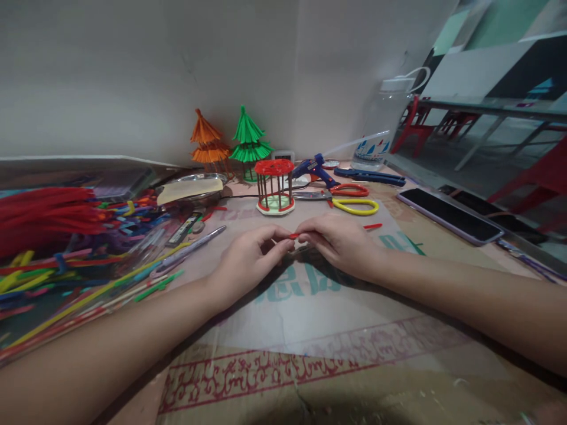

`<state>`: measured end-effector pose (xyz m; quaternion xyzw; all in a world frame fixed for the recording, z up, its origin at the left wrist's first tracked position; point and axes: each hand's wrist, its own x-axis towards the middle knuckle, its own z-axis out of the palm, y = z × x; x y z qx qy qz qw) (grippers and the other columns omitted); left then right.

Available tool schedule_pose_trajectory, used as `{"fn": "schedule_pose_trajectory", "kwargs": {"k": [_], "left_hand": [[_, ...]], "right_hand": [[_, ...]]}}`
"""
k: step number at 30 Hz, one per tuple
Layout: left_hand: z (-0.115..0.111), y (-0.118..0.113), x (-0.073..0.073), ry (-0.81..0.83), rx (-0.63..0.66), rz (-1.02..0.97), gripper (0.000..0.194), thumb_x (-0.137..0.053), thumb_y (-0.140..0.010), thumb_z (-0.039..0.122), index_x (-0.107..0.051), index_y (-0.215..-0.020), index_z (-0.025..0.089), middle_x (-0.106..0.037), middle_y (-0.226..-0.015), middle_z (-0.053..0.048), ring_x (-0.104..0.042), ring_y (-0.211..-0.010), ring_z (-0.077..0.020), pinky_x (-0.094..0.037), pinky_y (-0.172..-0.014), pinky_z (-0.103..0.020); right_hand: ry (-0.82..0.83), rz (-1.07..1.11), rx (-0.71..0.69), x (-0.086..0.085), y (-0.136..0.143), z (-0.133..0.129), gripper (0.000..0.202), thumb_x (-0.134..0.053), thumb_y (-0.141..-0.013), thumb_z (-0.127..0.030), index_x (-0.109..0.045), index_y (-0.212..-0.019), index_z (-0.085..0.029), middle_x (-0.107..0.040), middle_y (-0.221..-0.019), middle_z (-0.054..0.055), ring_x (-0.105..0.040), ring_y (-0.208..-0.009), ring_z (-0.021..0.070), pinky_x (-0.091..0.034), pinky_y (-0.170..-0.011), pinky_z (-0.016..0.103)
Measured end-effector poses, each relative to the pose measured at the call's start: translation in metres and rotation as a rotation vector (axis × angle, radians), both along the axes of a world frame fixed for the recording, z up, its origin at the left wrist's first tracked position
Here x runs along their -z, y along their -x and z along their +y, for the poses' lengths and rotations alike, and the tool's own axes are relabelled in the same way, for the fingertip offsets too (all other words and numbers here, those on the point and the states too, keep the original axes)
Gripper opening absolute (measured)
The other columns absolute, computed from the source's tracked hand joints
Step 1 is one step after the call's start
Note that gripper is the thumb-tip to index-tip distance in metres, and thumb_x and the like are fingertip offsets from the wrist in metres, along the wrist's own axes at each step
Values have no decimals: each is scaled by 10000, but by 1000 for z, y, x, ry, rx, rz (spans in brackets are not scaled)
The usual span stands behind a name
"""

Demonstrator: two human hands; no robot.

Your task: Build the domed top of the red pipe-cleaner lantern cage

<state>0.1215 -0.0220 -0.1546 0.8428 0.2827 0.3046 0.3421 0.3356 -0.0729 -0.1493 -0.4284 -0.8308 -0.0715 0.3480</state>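
Note:
A short piece of red pipe cleaner (pixel 294 235) is pinched between the fingertips of my left hand (pixel 250 257) and my right hand (pixel 339 242). Both hands are closed on it, and most of its length is hidden by the fingers. Just behind them stands a small round pavilion frame (pixel 275 188) with a red top ring, brown posts and a pale green base. Another red strip (pixel 372 226) lies beyond my right hand. A white sheet (pixel 283 321) covers the work surface below both hands.
Orange (pixel 206 139) and green (pixel 250 139) tiered models stand against the wall. Behind lie a blue glue gun (pixel 315 171), scissors (pixel 354 205) and pliers (pixel 370 176). A bottle (pixel 376 127) and phone (pixel 449 213) are right. Pipe cleaners (pixel 48 215) and a pen (pixel 199 243) lie left.

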Motion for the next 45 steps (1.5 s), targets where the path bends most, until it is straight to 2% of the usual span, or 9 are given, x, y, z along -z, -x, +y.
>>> {"fn": "schedule_pose_trajectory", "kwargs": {"k": [4,7,11,13,18,23,27,35,45], "left_hand": [[1,0,0,20,-10,-1,194,-570,-956,333,-692,-957,182,-742,-850,-25,-657,-708,-146,-504,-659,-253],[4,1,0,5,2,-13,195,-549,-970,327,-667,-932,178,-727,-856,-33,-668,-769,-164,-524,-723,-277],[7,3,1,-208,23,-46,161,-566,-970,300,-679,-931,192,-677,-1210,-91,-593,-1218,-242,-454,-1053,-387],[8,4,2,-241,33,-56,156,-561,-976,296,-676,-934,199,-646,-1281,-91,-553,-1285,-252,-420,-1096,-407],[7,4,3,-173,11,2,177,-547,-987,320,-660,-935,194,-713,-967,-44,-660,-940,-211,-492,-869,-346],[6,3,4,-290,69,2,173,-535,-997,285,-659,-924,188,-699,-933,-39,-635,-931,-204,-463,-862,-339],[4,2,6,-403,115,1,131,-541,-995,235,-646,-937,181,-684,-913,-34,-622,-911,-191,-452,-866,-341],[0,5,6,-492,176,14,122,-562,-993,249,-672,-997,196,-657,-1073,-60,-605,-1052,-199,-452,-944,-351],[6,-2,1,28,-59,-28,152,-594,-938,296,-690,-942,178,-690,-806,-7,-606,-684,-138,-479,-655,-261]], "right_hand": [[-161,148,-3,-30,-3,-11,154,-536,-1021,-280,-660,-937,-245,-719,-955,55,-674,-934,219,-545,-846,397],[-310,463,14,-57,-4,-22,81,-582,-1019,-336,-640,-985,-291,-641,-892,-3,-657,-820,151,-554,-738,319],[-278,695,-77,-74,-8,-22,125,-586,-1011,-427,-592,-1017,-302,-590,-842,-41,-678,-750,102,-556,-686,258],[-154,758,-101,-72,-14,-12,166,-606,-994,-450,-563,-982,-290,-597,-799,-47,-691,-742,112,-574,-715,270],[-91,860,-41,-66,-40,16,203,-672,-952,-413,-537,-975,-263,-624,-819,-14,-674,-752,158,-594,-762,349],[-522,118,128,-74,-38,3,248,-662,-930,-208,-634,-1166,-280,-659,-1263,100,-581,-1253,286,-432,-1098,538],[-288,-218,-80,-62,-9,-11,292,-519,-978,-115,-676,-1190,-239,-744,-1169,75,-649,-1150,244,-477,-1061,507],[17,-64,-106,-22,1,-4,164,-565,-991,-180,-729,-976,-182,-762,-886,47,-685,-828,165,-514,-745,281],[73,106,139,-7,-7,0,147,-534,-992,-263,-636,-913,-191,-695,-754,19,-606,-627,154,-426,-574,259]]}}
